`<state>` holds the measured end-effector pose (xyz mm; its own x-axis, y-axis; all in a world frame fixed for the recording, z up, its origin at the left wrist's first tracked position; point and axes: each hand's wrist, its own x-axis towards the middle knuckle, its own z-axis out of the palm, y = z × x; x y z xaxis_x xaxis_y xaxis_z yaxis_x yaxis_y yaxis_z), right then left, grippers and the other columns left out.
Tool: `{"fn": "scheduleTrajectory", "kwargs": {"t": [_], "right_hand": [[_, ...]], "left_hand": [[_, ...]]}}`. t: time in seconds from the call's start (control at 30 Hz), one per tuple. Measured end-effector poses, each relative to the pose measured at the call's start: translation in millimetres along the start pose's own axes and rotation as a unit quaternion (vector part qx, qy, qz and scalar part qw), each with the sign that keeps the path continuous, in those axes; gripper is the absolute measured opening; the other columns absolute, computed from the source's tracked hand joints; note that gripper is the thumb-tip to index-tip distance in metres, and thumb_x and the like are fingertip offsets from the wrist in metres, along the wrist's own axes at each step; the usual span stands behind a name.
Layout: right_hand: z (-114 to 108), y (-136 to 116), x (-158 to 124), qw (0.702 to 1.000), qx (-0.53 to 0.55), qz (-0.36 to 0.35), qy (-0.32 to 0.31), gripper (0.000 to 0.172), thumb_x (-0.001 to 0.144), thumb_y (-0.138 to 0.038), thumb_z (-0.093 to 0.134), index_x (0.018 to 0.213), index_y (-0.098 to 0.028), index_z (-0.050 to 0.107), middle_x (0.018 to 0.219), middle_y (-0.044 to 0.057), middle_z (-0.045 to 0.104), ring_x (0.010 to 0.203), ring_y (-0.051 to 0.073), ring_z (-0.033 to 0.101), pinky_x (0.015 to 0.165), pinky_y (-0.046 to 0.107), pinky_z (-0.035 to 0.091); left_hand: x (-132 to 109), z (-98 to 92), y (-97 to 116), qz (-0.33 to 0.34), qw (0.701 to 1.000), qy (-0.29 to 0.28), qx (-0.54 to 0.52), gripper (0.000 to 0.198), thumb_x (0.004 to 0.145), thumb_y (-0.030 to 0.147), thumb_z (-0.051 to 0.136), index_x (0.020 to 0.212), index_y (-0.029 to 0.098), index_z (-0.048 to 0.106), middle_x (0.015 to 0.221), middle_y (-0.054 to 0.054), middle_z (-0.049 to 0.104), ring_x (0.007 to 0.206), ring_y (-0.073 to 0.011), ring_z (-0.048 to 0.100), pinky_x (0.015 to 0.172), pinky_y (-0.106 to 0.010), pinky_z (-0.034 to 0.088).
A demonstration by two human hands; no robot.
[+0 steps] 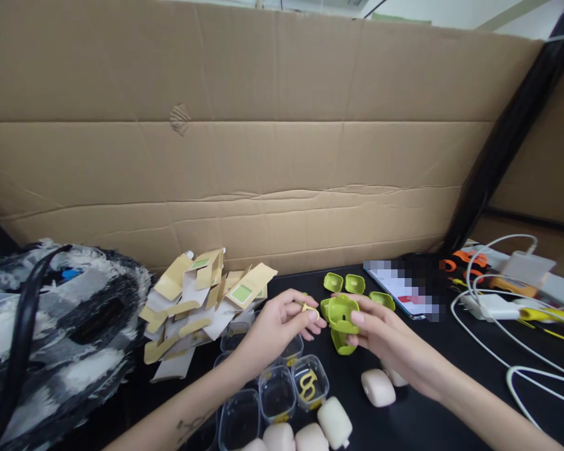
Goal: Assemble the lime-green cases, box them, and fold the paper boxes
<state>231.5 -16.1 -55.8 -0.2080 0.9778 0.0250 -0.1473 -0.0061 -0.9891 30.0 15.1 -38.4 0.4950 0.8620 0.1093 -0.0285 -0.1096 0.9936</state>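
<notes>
My right hand (380,335) is closed round a lime-green plastic case (343,314), held just above the black table (432,413). My left hand (277,326) pinches a small yellow loop piece (309,307) right beside that case. More green case halves (344,283) lie just behind the hands. Several cream-coloured cases (378,387) rest on the table in front of my right hand.
Small clear plastic tubs (277,398) sit under my left forearm, one holding a yellow loop (308,384). A heap of torn cardboard packaging (202,300) lies left, beside a furry black-and-white bag (51,338). A phone (404,289), white chargers and cables (493,307) are right. A cardboard wall (263,125) stands behind.
</notes>
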Motion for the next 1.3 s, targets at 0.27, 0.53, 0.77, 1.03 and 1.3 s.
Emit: {"fn": "scheduleTrajectory", "kwargs": {"t": [0.27,0.53,0.77,1.03,1.3], "right_hand": [[4,11,-1,0.991,-0.108,-0.071,-0.047,0.042,0.075,-0.031,0.073,0.111,-0.028,0.051,0.098,0.002,0.066,0.099,0.021,0.063,0.089,0.039,0.048],[6,11,-2,0.977,-0.179,-0.114,-0.038,0.043,0.078,-0.026,0.067,0.117,-0.027,0.049,0.113,0.005,0.063,0.106,0.022,0.062,0.095,0.041,0.046],[3,11,-1,0.966,-0.211,-0.151,-0.018,0.042,0.079,-0.028,0.066,0.114,-0.028,0.044,0.111,0.004,0.059,0.099,0.02,0.063,0.088,0.037,0.051],[5,3,-8,0.951,-0.262,-0.163,-0.027,0.043,0.079,-0.023,0.064,0.118,-0.029,0.046,0.119,0.004,0.059,0.107,0.021,0.061,0.096,0.039,0.047],[8,7,-14,0.93,-0.326,-0.17,-0.03,0.043,0.079,-0.022,0.064,0.116,-0.031,0.044,0.109,0.001,0.059,0.099,0.021,0.062,0.09,0.037,0.049]], "left_hand": [[-2,2.9,2,0.02,0.999,0.023,0.013,0.023,0.069,0.026,0.076,0.081,0.016,0.059,0.08,0.0,0.068,0.077,-0.0152,0.066,0.075,-0.031,0.051],[-5,5.8,3,0.042,0.996,0.021,0.082,0.012,0.076,0.016,0.067,0.088,0.017,0.064,0.077,0.002,0.065,0.077,-0.0144,0.063,0.078,-0.032,0.05],[-7,5.9,7,0.053,0.988,0.021,0.141,0.022,0.076,0.014,0.066,0.098,0.017,0.063,0.082,-0.001,0.07,0.079,-0.0165,0.067,0.075,-0.031,0.053],[-13,3.5,18,0.139,0.952,0.012,0.271,0.01,0.079,0.017,0.067,0.087,0.017,0.072,0.084,-0.003,0.071,0.08,-0.0182,0.065,0.076,-0.031,0.049],[-15,2.3,17,0.215,0.907,-0.015,0.363,0.005,0.079,0.013,0.068,0.082,0.015,0.072,0.075,-0.002,0.061,0.077,-0.0171,0.056,0.07,-0.028,0.045]]}}
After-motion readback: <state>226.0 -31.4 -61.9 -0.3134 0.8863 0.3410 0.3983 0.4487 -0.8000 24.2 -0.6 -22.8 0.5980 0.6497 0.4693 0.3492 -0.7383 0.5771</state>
